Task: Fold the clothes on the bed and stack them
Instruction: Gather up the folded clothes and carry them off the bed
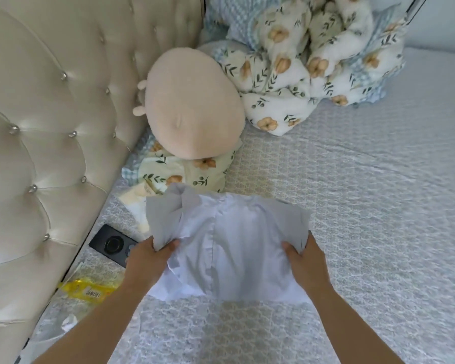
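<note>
I am gripping a pale lavender shirt at its two sides, my left hand pinching the left edge and my right hand clamping the right edge, hands apart. The shirt is lying on the bed near me, a floral pillow just beyond it.

Tufted cream headboard on the left, a round beige plush leaning on a floral pillow, a bunched floral quilt behind, 1 black device and a yellow packet alongside.
</note>
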